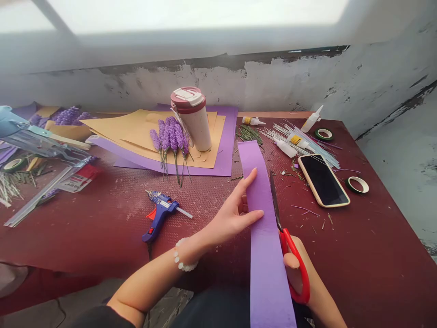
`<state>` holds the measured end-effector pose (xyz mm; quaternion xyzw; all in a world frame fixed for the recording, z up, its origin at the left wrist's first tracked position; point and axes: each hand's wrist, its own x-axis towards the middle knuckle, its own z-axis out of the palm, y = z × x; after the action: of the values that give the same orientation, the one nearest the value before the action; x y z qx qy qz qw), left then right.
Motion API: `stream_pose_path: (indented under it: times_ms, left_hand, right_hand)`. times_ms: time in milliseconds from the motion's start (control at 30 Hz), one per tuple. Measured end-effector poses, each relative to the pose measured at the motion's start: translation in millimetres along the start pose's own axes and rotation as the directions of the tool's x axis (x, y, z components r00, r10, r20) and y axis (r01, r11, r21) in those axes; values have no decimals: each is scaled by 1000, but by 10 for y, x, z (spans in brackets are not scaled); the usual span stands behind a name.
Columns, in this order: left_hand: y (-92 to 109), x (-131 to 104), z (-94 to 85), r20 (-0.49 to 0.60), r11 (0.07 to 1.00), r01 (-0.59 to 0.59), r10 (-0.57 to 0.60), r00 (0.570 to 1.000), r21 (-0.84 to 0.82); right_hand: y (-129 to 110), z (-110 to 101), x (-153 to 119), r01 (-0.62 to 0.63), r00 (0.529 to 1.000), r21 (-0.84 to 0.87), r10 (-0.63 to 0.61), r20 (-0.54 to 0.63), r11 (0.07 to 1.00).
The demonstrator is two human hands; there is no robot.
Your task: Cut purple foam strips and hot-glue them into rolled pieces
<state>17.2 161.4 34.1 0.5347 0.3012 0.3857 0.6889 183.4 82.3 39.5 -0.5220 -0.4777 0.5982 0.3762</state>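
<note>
Purple strip (262,241); glue-gun label (165,204) illegible.

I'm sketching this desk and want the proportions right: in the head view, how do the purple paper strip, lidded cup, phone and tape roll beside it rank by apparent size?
Largest to smallest:
1. Purple paper strip
2. Lidded cup
3. Phone
4. Tape roll

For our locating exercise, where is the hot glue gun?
In the head view, the hot glue gun lies left of the left hand, below the lavender sprigs beside the tumbler.
</note>
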Motion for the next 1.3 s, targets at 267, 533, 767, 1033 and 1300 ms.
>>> stream_pose_path:
  times_ms: [267,533,767,1033,1300]
  left_hand:
    - [19,5,15,-7,1000,8,-8,1000,-12]
    - [63,8,5,-21,993,24,-21,1000,112]
    - [98,8,0,19,961,-7,2,1000,278]
    - [-3,95,-36,49,943,-125,115,992,307]
    - [-234,280,-196,-70,907,-19,53,996,422]
  right_hand:
    - [81,0,-12,12,999,-10,-13,-31,1000]
    - [94,-10,-37,-3,999,-63,-1,-52,998]
    - [105,-44,-20,-23,992,-24,20,-126,999]
    - [141,20,-101,-112,993,229,119,-15,967]
    - [394,154,-442,-156,988,305,144,59,939]
